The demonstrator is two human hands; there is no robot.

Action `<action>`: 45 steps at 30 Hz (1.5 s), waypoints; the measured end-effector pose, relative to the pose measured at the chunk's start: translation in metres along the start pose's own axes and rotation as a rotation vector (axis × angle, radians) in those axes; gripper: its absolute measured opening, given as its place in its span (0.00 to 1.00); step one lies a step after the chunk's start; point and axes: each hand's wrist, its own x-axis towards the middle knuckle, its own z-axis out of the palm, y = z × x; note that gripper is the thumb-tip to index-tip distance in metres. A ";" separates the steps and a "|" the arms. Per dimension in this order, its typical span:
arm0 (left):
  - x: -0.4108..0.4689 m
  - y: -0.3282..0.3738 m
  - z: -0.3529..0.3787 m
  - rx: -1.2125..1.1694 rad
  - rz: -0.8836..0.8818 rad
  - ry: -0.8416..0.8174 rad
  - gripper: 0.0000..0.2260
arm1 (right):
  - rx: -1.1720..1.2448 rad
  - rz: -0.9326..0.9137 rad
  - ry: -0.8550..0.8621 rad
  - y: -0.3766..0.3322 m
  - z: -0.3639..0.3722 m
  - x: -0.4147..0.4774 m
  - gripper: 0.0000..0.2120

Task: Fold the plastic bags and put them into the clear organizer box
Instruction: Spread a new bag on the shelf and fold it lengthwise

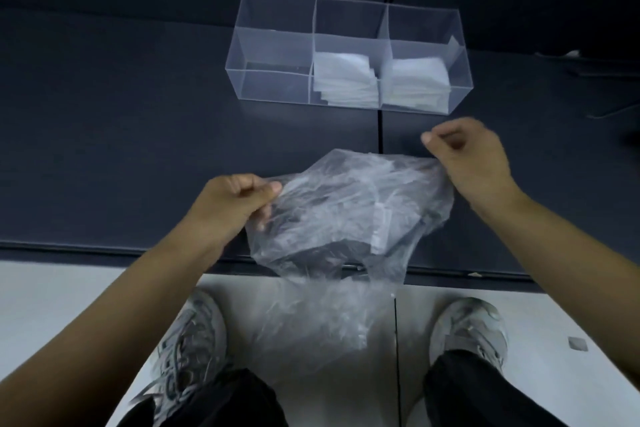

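A crumpled clear plastic bag (pixel 346 215) hangs in the air over the near edge of the dark table (pixel 121 135). My left hand (pixel 232 204) pinches its left edge. My right hand (pixel 474 156) pinches its upper right corner. The bag's lower part droops past the table edge toward the floor. Farther back on the table stands the clear organizer box (pixel 273 48) with three compartments. Its left compartment holds nothing. Folded white bags (pixel 344 76) are stacked in the middle compartment, and another stack of folded bags (pixel 417 78) lies in the right one.
A seam (pixel 380 128) runs across the table from the box toward me. Cables (pixel 609 111) lie at the far right of the table. Below the table edge are a pale floor and my two grey shoes (pixel 194 347).
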 end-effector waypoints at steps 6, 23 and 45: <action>-0.004 -0.002 -0.004 0.254 0.042 -0.011 0.20 | -0.042 -0.281 0.010 -0.017 0.016 -0.088 0.14; 0.037 0.017 0.036 -0.076 0.286 -0.097 0.01 | 0.166 -0.113 -0.129 0.016 0.036 -0.086 0.06; -0.003 0.024 -0.031 0.326 0.309 0.336 0.15 | 0.405 -0.148 -0.080 -0.043 -0.001 -0.053 0.09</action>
